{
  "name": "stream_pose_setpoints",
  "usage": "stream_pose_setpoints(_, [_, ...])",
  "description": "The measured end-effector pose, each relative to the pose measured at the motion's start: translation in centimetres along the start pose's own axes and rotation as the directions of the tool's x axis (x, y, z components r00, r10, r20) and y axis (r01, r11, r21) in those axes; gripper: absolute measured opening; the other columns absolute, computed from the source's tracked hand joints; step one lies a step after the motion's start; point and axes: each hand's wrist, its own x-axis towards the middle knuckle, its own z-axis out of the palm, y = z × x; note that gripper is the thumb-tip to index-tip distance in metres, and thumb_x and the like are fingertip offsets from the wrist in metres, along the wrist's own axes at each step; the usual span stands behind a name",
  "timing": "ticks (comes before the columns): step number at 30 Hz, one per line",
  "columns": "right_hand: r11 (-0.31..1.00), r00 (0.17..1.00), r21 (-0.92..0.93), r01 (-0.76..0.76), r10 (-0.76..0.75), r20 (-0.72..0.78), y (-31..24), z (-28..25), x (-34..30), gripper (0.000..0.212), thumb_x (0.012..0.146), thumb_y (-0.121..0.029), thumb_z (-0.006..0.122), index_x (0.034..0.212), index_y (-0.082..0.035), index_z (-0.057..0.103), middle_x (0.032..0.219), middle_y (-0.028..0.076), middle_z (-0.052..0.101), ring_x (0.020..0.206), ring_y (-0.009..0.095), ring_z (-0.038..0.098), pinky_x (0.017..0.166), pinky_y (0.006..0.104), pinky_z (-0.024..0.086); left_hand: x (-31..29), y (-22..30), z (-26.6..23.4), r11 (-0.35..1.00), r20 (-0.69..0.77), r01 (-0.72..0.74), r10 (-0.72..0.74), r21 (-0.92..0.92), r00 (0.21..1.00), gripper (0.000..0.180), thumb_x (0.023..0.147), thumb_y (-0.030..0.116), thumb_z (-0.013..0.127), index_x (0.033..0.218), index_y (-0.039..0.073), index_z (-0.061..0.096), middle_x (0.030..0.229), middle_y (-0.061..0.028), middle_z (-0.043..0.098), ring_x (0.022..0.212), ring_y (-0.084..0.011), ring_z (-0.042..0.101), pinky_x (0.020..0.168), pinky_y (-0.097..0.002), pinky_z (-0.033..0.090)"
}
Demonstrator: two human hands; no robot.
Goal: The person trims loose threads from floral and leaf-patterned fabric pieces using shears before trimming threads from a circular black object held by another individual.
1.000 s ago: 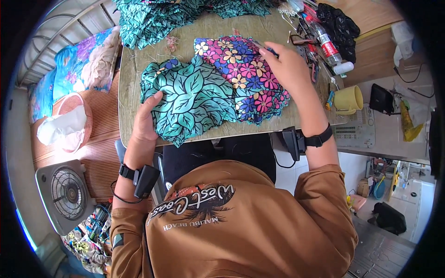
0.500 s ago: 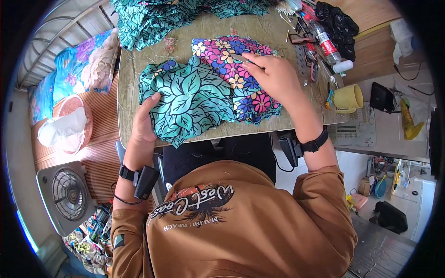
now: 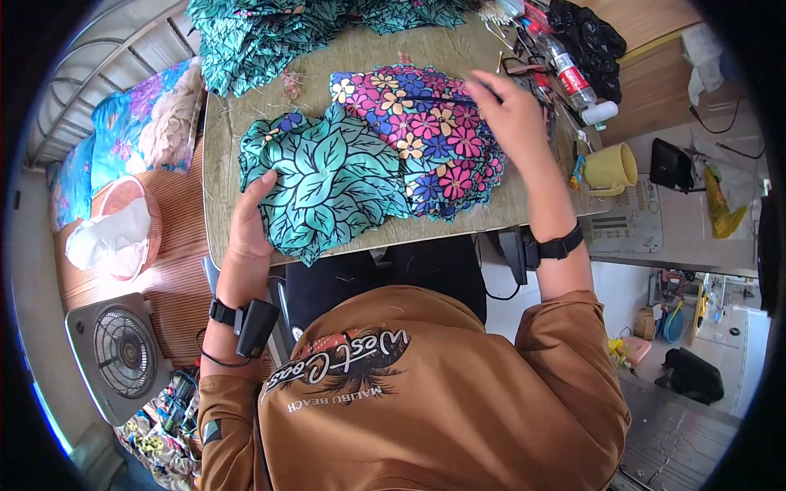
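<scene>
A teal leaf-print fabric piece point(image 3: 323, 176) with black outlines lies bunched at the table's near edge. My left hand point(image 3: 252, 214) grips its left side, thumb on top and the other fingers hidden beneath. A floral fabric piece point(image 3: 426, 123) in pink, blue and cream spreads to its right, partly under the teal one. A narrow dark strip point(image 3: 409, 99) crosses the floral cloth. My right hand point(image 3: 517, 119) is raised over the cloth's right edge, fingers closed on a slim dark tool point(image 3: 489, 88) whose kind I cannot make out.
Piles of teal leaf-print fabric point(image 3: 254, 45) fill the far table edge. At the right lie a plastic bottle point(image 3: 573, 78), a black bag point(image 3: 585, 37), glasses point(image 3: 524, 67) and a yellow mug point(image 3: 612, 169). A fan point(image 3: 123, 352) and a pink basket point(image 3: 147, 237) stand left.
My right hand has moved right, away from the middle of the floral cloth, taking the slim tool with it. My left hand keeps its grip on the teal fabric.
</scene>
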Motion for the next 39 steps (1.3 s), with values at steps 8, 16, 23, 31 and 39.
stream_pose_setpoints(8, [0.992,0.998,-0.123,0.020,-0.026,-0.048,4.5,-1.1,1.7,0.043,0.079,-0.043,0.061,0.099,-0.005,0.066,0.080,0.015,0.066,0.075,0.025,0.064,0.069,0.0341,0.048,0.3,0.1,-0.2,0.999,-0.031,0.025,-0.026,-0.027,0.999,0.058,0.082,0.015,0.052,0.134,0.002,0.031,0.127,-0.0174,0.046,0.115,-0.0293,0.048,0.098,-0.0410,0.038])
stream_pose_setpoints(16, [0.996,0.999,-0.092,-0.013,0.016,0.031,4.3,-0.1,2.8,0.043,0.077,-0.045,0.062,0.092,-0.005,0.068,0.072,0.012,0.065,0.069,0.024,0.063,0.067,0.0336,0.048,0.3,0.2,0.8,0.998,0.090,-0.028,0.033,-0.050,0.995,0.059,0.081,0.014,0.052,0.135,0.004,0.030,0.129,-0.0163,0.045,0.117,-0.0295,0.047,0.099,-0.0418,0.037])
stream_pose_setpoints(23, [0.995,0.994,-0.101,0.001,0.009,0.105,3.5,0.3,3.8,0.044,0.074,-0.048,0.064,0.091,-0.007,0.068,0.061,0.009,0.062,0.061,0.022,0.062,0.061,0.0341,0.047,0.3,0.0,-0.3,1.000,0.010,-0.013,0.013,-0.018,1.000,0.046,0.085,0.019,0.049,0.125,-0.003,0.041,0.117,-0.0163,0.054,0.104,-0.0276,0.056,0.092,-0.0391,0.044])
stream_pose_setpoints(31, [0.980,0.994,-0.172,0.100,-0.105,-0.019,1.7,0.8,4.1,0.038,0.074,-0.044,0.064,0.092,-0.011,0.067,0.063,0.009,0.062,0.062,0.022,0.062,0.060,0.0345,0.047,0.4,0.1,-0.5,1.000,0.032,0.002,-0.002,-0.018,0.999,0.046,0.085,0.021,0.050,0.124,-0.003,0.041,0.116,-0.0160,0.054,0.103,-0.0267,0.057,0.090,-0.0380,0.044])
stream_pose_setpoints(39, [0.975,0.993,-0.207,0.083,-0.098,-0.066,0.8,1.4,3.9,0.033,0.076,-0.035,0.066,0.090,-0.005,0.065,0.073,0.008,0.065,0.066,0.019,0.062,0.062,0.0295,0.046,0.1,0.3,0.3,1.000,0.050,0.001,0.000,-0.018,0.999,0.047,0.085,0.022,0.051,0.124,-0.003,0.042,0.116,-0.0159,0.055,0.103,-0.0265,0.057,0.090,-0.0375,0.045])
